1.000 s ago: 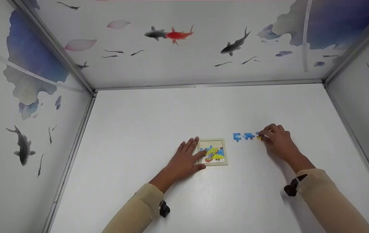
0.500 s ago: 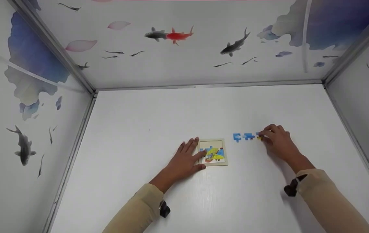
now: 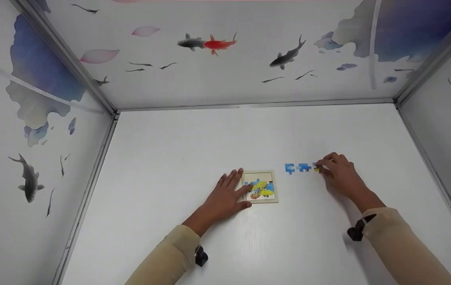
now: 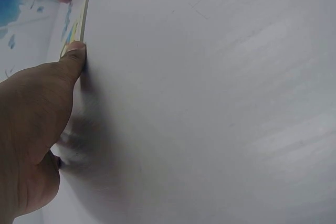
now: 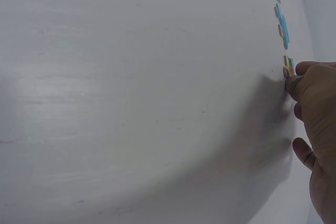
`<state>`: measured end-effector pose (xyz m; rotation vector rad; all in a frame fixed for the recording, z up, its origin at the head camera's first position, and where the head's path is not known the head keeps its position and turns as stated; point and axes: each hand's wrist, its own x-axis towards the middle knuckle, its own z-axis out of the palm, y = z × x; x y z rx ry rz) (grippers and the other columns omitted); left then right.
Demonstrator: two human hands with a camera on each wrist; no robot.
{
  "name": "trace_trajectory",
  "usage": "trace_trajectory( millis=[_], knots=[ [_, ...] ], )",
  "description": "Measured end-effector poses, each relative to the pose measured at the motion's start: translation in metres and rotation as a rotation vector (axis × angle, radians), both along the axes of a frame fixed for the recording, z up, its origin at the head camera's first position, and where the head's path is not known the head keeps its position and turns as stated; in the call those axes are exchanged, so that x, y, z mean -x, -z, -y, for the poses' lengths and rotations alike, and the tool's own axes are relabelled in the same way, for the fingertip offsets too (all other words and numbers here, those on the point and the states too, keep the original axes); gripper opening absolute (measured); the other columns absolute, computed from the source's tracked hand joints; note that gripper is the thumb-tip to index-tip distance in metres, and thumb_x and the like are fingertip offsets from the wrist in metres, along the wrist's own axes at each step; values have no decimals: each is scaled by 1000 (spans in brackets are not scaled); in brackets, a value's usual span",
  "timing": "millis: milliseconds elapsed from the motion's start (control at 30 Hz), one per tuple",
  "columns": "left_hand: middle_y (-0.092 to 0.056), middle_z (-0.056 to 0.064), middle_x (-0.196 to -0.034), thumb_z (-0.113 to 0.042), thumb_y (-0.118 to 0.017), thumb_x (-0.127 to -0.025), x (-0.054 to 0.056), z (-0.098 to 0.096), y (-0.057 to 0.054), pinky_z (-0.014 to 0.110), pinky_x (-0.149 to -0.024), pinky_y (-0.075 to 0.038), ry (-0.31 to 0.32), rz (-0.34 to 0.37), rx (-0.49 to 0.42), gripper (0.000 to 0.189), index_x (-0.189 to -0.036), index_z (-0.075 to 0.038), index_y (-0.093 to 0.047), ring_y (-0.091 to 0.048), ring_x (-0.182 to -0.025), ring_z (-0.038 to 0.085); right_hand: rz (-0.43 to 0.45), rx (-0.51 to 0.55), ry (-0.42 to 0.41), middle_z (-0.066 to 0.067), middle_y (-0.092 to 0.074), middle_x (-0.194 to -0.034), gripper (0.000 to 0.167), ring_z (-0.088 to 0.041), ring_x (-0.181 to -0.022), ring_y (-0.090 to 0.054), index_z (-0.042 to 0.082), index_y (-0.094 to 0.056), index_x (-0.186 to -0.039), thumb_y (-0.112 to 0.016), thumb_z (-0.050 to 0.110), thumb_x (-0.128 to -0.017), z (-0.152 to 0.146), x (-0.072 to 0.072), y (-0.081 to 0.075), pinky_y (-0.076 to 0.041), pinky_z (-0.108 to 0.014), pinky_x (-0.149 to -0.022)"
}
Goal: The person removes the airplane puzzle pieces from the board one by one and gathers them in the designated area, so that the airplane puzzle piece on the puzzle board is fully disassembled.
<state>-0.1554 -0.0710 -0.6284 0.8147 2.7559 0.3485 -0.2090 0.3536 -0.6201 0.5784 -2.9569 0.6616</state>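
Note:
A small wooden puzzle frame (image 3: 276, 190) lies on the white table, its lower part filled with joined pieces showing a yellow airplane (image 3: 265, 189). My left hand (image 3: 222, 198) rests spread over the frame's left edge, its index fingertip on the filled part. In the left wrist view the thumb (image 4: 72, 59) lies against the frame's side. Right of the frame, two blue jigsaw pieces, one (image 3: 289, 168) beside another (image 3: 303, 167), lie in a row. At the row's right end my right hand (image 3: 344, 176) pinches a yellow-and-blue jigsaw piece (image 5: 286, 66), partly hidden by the fingers.
White panels printed with fish and lotus leaves enclose the table (image 3: 162, 150) at the back, left and right. Metal strips (image 3: 249, 105) run along its edges. A black wrist camera (image 3: 355, 232) sits at the right cuff, another (image 3: 201, 256) at the left.

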Motion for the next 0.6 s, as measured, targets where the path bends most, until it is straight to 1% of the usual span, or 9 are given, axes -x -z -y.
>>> trace_trajectory(
  millis=[167,267,433,600],
  knots=[
    [-10,11,-186,-68,-42,-112,1,0,1,54,-137,-13,0,-1,-7,69,-170,-33,-45,-10,-171,32,9,-1,4,-17,-64,-126,28,-39,-111,-56,7,-76,-130,-69,-1,-104,1,-1,-1,-43,-57,-85],
    [-10,12,-186,-68,-43,-112,0,0,1,54,-137,-13,3,-3,-2,69,-170,-33,-45,-10,-171,32,19,-10,9,-18,-63,-128,28,-40,-113,-55,6,-75,-131,-67,2,-105,3,-1,-4,-44,-59,-86],
    [-12,13,-185,-68,-45,-111,-1,0,0,55,-136,-15,7,-14,-2,69,-170,-31,-46,-12,-171,33,27,-6,10,-21,-63,-131,29,-43,-116,-56,5,-72,-134,-69,9,-106,10,0,-9,-46,-64,-89],
    [-10,13,-185,-68,-44,-111,0,0,-1,54,-136,-14,4,-4,-4,70,-170,-31,-45,-10,-171,33,33,24,5,-21,-63,-132,36,-42,-119,-56,5,-70,-140,-71,14,-106,20,1,-11,-46,-65,-94]
  ],
)
